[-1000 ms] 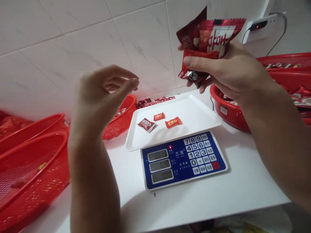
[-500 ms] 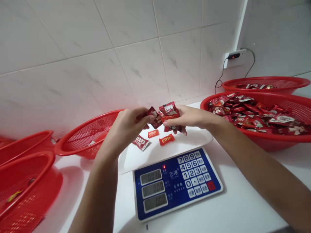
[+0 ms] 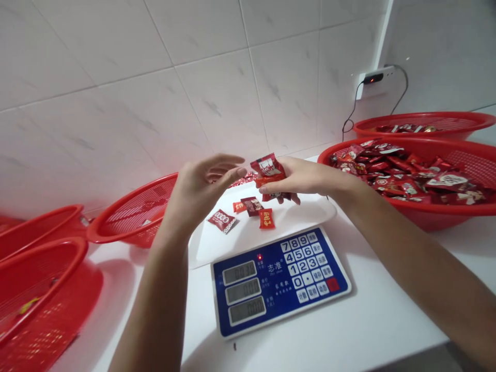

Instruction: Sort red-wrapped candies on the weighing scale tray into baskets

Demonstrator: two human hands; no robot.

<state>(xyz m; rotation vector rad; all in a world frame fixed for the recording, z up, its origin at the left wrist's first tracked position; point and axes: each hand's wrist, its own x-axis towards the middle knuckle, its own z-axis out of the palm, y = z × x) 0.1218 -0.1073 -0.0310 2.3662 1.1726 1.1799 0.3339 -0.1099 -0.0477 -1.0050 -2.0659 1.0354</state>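
Observation:
My right hand (image 3: pixel 296 178) grips several wrapped candies (image 3: pixel 269 169) above the white pan (image 3: pixel 310 212) of a digital scale (image 3: pixel 279 281). Over the pan's left side hovers my left hand (image 3: pixel 209 178), its fingers apart and nothing between them. Below the hands, a dark red candy packet (image 3: pixel 252 206) lies on the pan beside a small orange-red candy (image 3: pixel 239 206). A bright red candy (image 3: pixel 266 219) is nearer the keypad, and a maroon packet with a dotted edge (image 3: pixel 222 221) rests to the left. More red wrappers show partly behind the hands.
At the right, a red basket (image 3: pixel 418 209) holds a heap of wrapped candies, with another red basket (image 3: pixel 426 135) behind it. Several red baskets stand at the left, one (image 3: pixel 127 227) close to the scale. A cable (image 3: pixel 351 113) hangs from a wall socket strip.
My left hand has let go of the dark red packet, which now lies on the pan, and has drawn back leftward. The bright red candy has turned. My right hand still holds its candies.

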